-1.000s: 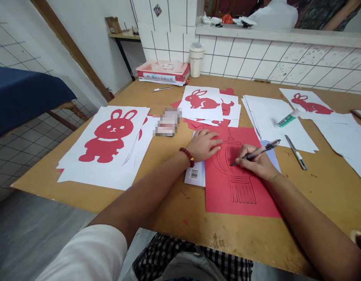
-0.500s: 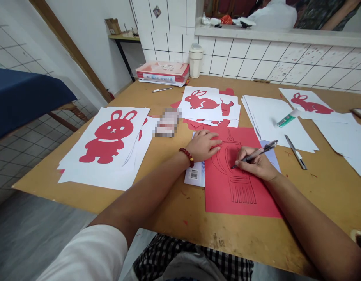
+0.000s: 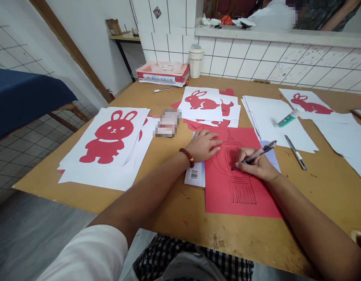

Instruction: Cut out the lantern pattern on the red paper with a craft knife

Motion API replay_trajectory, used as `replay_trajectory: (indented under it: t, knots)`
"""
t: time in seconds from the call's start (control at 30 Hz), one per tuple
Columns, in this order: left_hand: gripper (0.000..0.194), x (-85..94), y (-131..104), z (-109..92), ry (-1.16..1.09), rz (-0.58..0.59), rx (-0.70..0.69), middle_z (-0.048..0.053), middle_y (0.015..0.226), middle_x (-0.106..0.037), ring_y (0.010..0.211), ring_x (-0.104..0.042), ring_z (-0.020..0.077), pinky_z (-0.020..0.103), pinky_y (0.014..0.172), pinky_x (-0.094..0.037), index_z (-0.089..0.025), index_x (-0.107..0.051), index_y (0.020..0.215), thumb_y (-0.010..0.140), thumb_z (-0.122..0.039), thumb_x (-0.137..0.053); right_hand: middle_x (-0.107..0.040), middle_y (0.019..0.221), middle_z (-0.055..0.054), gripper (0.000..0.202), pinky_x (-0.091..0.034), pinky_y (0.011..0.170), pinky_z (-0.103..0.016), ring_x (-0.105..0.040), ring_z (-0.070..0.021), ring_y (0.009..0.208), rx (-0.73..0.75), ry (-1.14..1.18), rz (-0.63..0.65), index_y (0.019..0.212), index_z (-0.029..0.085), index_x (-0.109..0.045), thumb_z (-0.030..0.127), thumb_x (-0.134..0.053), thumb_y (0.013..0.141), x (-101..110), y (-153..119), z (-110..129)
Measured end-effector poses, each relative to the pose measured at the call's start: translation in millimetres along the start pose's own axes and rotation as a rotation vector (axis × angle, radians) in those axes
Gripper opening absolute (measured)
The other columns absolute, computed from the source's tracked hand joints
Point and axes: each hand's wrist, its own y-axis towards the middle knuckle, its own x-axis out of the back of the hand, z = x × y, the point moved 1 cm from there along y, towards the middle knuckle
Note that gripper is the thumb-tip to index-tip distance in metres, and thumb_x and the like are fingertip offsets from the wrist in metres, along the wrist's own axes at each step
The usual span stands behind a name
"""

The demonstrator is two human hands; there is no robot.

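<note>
While the right hand [image 3: 253, 163] works: thumb and fingers are closed around the pen [image 3: 265, 150] in a writing grip, tip down on the sheet [image 3: 218, 187].
Pen's last move: over the past second the tip has crept toward the near side and the pen's other end has swung slightly left; I judge it one slow stroke, adding to the lantern [image 3: 242, 179].
Sheet: red, flat on the table [image 3: 165, 212], right of centre, close to the near edge, partly over a booklet [image 3: 198, 178].
Lantern: drawn in dark line, loop at the far end, fringe at the near end; the pen tip sits inside its round body. Whether fresh ink shows there I cannot tell.
Left hand [image 3: 202, 146]: spread loosely, palm down over the sheet's left edge, gripping nothing; unmoved over that second, so seemingly steadying the paper.
Pack [image 3: 164, 72]: far side, red; the blue characters on its band look like 彩色复印纸, colour copy paper, the ones ahead of them too small for me.
Booklet: barcode [image 3: 193, 174] in view, digits unreadable.
Glue stick [image 3: 289, 117]: on white paper [image 3: 297, 136], right of the sheet and farther off; green label, lettering too small to read.
</note>
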Motion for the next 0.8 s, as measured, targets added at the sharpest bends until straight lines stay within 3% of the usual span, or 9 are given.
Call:
replay_trajectory:
  t: [0.67,0.8]
  knots:
    - [0.032,0.6,0.2,0.1,0.001,0.001,0.002,0.004,0.138,-0.063,0.125,-0.049,0.0277,0.047,0.112,-0.037,-0.025,-0.072,0.125,0.100,-0.038,-0.055,-0.056,0.061,-0.001,0.032,-0.035,0.050,-0.028,-0.049,-0.0130,0.053,0.030,0.024,0.061,0.064,0.020,-0.056,0.038,-0.077,0.079,3.2,-0.6,-6.0]
    - [0.032,0.3,0.1,0.2,0.007,-0.001,-0.002,0.004,0.138,-0.063,0.124,-0.050,0.0277,0.047,0.111,-0.037,-0.026,-0.072,0.124,0.100,-0.039,-0.054,-0.057,0.061,-0.001,0.031,-0.037,0.051,-0.028,-0.049,-0.0134,0.054,0.032,0.075,0.007,0.066,0.021,-0.057,0.040,-0.077,0.080,3.5,0.2,-6.4]
